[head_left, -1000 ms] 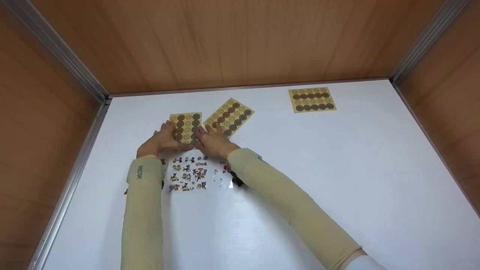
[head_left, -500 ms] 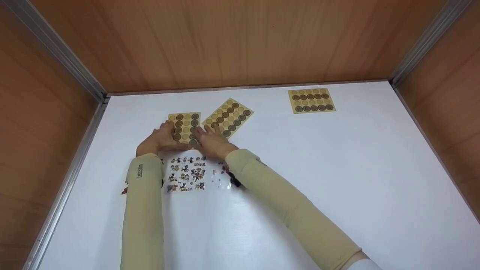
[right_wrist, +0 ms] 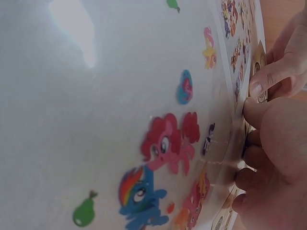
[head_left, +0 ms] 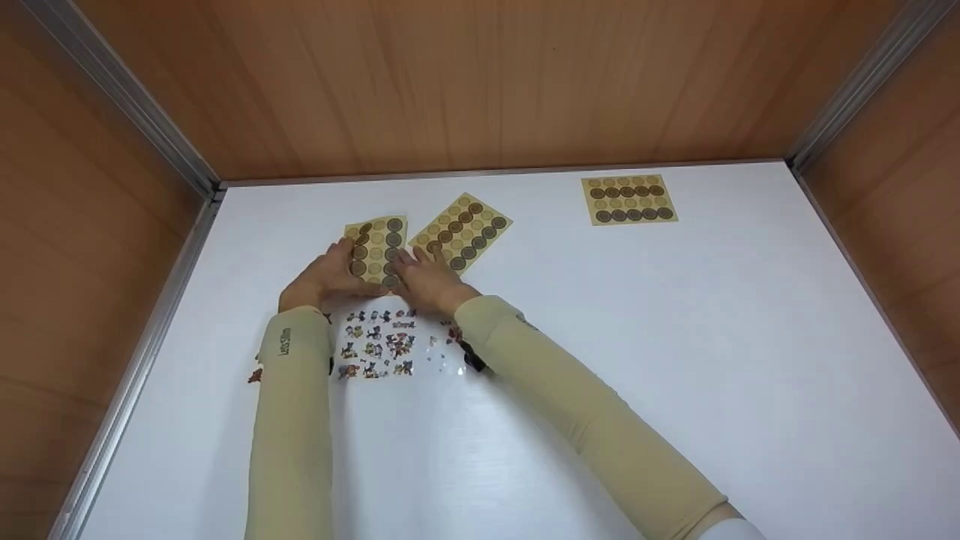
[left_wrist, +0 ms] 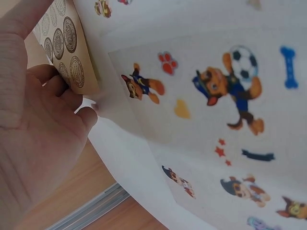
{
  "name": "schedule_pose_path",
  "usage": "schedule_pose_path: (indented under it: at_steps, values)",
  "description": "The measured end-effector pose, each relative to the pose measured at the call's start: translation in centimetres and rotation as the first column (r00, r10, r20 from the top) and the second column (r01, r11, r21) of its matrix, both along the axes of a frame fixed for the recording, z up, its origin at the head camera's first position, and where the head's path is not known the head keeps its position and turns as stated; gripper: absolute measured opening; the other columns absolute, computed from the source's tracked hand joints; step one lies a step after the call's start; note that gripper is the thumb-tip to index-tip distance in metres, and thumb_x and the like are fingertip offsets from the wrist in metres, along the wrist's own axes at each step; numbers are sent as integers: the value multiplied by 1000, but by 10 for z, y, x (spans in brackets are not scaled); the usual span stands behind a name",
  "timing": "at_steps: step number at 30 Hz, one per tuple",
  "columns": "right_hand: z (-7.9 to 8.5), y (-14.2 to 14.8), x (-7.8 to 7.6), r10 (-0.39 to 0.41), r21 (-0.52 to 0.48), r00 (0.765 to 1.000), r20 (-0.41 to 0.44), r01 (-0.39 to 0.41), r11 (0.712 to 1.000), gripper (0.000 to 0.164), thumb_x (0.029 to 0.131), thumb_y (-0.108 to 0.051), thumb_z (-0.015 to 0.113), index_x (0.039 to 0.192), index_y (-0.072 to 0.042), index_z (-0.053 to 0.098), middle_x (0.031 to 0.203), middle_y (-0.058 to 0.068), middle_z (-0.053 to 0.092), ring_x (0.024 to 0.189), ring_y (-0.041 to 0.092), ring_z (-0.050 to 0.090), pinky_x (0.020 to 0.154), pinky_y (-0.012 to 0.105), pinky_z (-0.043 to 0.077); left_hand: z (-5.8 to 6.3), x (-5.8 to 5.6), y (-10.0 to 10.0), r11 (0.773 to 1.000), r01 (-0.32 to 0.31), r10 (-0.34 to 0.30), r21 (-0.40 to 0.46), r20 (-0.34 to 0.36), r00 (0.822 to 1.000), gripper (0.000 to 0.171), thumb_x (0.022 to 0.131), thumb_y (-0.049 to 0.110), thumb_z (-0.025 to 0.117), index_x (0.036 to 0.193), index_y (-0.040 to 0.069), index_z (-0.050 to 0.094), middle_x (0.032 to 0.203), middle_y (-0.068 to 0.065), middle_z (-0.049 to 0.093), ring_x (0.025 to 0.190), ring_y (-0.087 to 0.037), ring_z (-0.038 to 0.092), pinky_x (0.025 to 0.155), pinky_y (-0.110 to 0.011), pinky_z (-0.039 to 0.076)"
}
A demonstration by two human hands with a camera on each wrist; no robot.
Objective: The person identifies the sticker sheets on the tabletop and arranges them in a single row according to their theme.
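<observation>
A white table (head_left: 675, 360) holds the scene as a person in beige sleeves (head_left: 585, 405), the left lettered "Lets Slim," reaches past cartoon sticker sheets (head_left: 375, 345); at far left, the left hand (head_left: 326, 274) grips a bowed tan sheet (head_left: 377, 255) of round seals, the right hand (head_left: 431, 285) resting loose, spread fingers at its right edge

head view: bright, whitish, fairly even. sheen on table (head_left: 480, 431), near side of puppy sticker sheet (head_left: 380, 343); soft shadow along left sleeve (head_left: 291, 427), left of it. left wrist view: dimmer, greyish; left hand (left_wrist: 43, 134) in shade. right wrist view: hard white glare on pony sticker sheet (right_wrist: 115, 115), right of the puppy one.
</observation>
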State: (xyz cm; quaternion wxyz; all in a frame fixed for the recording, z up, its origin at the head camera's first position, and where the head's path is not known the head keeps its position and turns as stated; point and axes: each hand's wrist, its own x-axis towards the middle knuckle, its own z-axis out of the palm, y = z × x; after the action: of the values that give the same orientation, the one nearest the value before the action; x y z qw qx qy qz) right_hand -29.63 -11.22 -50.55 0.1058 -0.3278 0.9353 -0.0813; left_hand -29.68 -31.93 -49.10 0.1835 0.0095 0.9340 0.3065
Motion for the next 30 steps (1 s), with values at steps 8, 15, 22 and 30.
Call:
schedule_pose_path:
  at_steps: [8,15,22,30]
  values:
    - [0,0,-1,-2,4,1000,-9,2,1000,57,110,-41,38,159,-11,34,166,7,25,152,32,21,124,54,8,1,-3,2,1000,-16,16,-16,28,999,120,75,43,90,161,3,16,163,-25,24,147,-44,26,120,-55,23]
    - [1,1,0,-6,-1,1000,16,6,1000,58,110,-41,37,159,-11,32,167,8,23,153,32,18,124,53,6,11,-4,8,998,4,-2,-55,43,999,113,79,36,88,159,-2,18,158,-27,33,142,-44,34,119,-55,27]
    - [2,-1,1,-20,-11,999,42,21,1000,58,110,-41,36,160,-13,31,167,7,21,154,30,16,124,52,4,22,0,10,996,-92,91,10,51,995,109,82,18,86,160,-2,14,159,-26,31,143,-42,34,120,-54,24]
    - [-1,-1,1,-20,15,999,36,19,1000,57,110,-39,37,161,-13,30,168,6,20,154,28,16,125,51,7,34,4,11,953,-271,272,139,15,962,101,89,13,76,161,-2,6,159,-29,29,141,-41,37,121,-50,27]
